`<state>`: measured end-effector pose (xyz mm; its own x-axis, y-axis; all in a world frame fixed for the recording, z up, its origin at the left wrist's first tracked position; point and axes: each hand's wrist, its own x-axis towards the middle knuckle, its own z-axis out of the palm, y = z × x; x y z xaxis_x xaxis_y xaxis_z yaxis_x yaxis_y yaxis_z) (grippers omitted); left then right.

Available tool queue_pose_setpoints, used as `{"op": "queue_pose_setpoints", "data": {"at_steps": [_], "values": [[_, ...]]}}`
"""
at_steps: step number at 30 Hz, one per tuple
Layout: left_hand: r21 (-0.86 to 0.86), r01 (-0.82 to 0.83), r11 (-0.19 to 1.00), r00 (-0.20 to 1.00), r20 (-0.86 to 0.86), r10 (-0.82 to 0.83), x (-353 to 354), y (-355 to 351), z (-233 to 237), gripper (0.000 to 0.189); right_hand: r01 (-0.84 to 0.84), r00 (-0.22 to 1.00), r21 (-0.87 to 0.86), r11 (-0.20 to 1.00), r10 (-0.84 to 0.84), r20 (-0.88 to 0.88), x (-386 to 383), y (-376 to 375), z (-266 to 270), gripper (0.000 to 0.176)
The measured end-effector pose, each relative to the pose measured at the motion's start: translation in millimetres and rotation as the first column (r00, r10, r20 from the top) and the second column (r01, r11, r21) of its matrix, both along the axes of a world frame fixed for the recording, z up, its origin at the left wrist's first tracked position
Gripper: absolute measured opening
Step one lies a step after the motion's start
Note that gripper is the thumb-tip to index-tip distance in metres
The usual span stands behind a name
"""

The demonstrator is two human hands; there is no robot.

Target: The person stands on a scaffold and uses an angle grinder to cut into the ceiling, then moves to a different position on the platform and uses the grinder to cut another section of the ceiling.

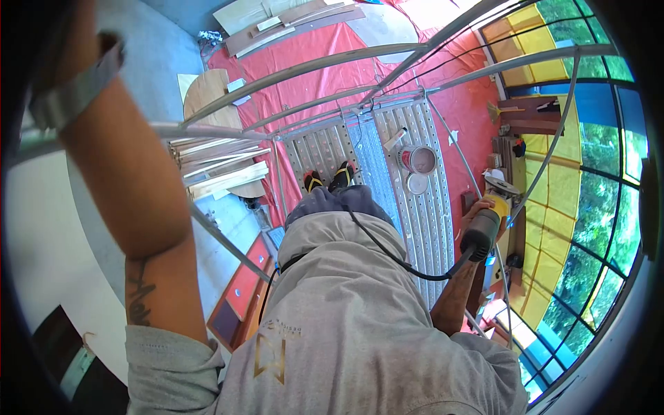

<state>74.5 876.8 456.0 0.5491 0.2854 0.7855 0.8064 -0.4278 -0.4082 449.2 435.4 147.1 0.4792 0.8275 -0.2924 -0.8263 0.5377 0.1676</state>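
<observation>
My right hand (477,209) is wrapped round a yellow and grey angle grinder (486,225), out to the right over the scaffold's edge. The grinder's disc (502,184) points away from me, and its black cord (387,259) runs back across my waist. On the left my other arm is raised high, with a grey band (77,93) round the wrist. Only a dark part of my left hand (75,41) shows at the upper left edge; its fingers, and anything they touch, are hidden.
My feet (328,178) stand on a perforated metal platform (425,221) with an open bucket (418,160) and its lid. Scaffold rails (311,63) surround it. Below lie red sheeting (304,55), wooden boards (228,181) and panels. Tall windows (595,200) line the right.
</observation>
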Motion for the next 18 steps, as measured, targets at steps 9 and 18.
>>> {"op": "queue_pose_setpoints", "data": {"at_steps": [9,18], "values": [[-0.177,0.007,0.984,0.993,0.114,0.013,12.9,-5.7,5.4,0.055,0.082,0.995,0.006,0.997,-0.082,-0.065,10.0,-3.8,-21.8,0.05],[-0.322,-0.118,0.939,0.933,0.286,0.216,38.0,-32.9,7.5,0.074,0.181,0.983,-0.045,0.983,-0.182,-0.024,-5.4,-11.9,-5.7,0.049]]}}
